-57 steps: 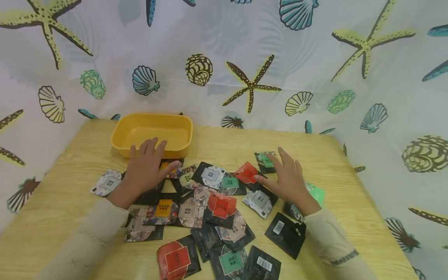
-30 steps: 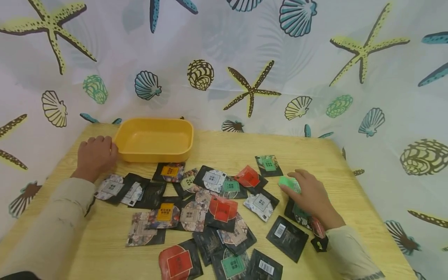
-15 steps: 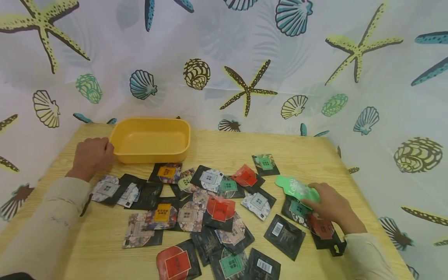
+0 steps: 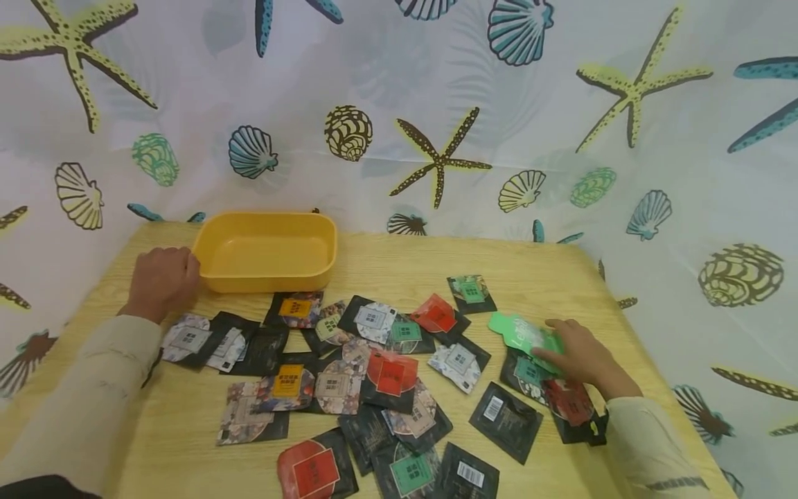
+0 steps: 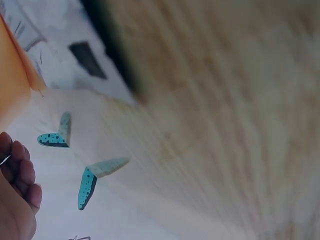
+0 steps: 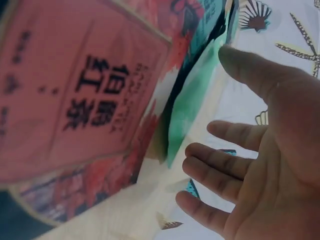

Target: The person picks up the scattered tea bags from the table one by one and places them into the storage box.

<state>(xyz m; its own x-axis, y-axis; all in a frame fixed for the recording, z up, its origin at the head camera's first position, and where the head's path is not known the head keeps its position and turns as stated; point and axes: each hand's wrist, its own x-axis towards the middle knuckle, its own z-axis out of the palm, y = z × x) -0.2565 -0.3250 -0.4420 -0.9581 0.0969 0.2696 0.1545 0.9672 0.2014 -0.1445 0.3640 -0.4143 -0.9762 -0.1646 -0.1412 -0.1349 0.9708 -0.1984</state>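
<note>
My left hand (image 4: pixel 163 281) rests with loosely curled fingers at the left end of a yellow plastic basin (image 4: pixel 268 284). In the left wrist view its fingers (image 5: pixel 27 172) hold nothing, and the basin's wall (image 5: pixel 12 75) is close by. My right hand (image 4: pixel 582 353) is over the right end of a flat green packet (image 4: pixel 520 333) with white lettering. Its fingers (image 6: pixel 215 165) are spread in the right wrist view, with the thumb near the packet's edge. Below that hand lie a red-labelled black tea sachet (image 4: pixel 570 402) and a green-labelled sachet (image 4: pixel 526 374).
Several black tea sachets with red (image 4: pixel 389 378), orange (image 4: pixel 287 381), white (image 4: pixel 461 360) and green labels lie scattered and overlapping on the wooden table (image 4: pixel 386 270). One sachet (image 4: pixel 506 421) lies barcode up. A shell-patterned cloth (image 4: pixel 399 83) hangs behind the table.
From above the sachets, my left hand has gone left to the basin's end. My right hand has moved down and right, over the green packet, which now shows more fully; the red-labelled sachet beneath has turned.
</note>
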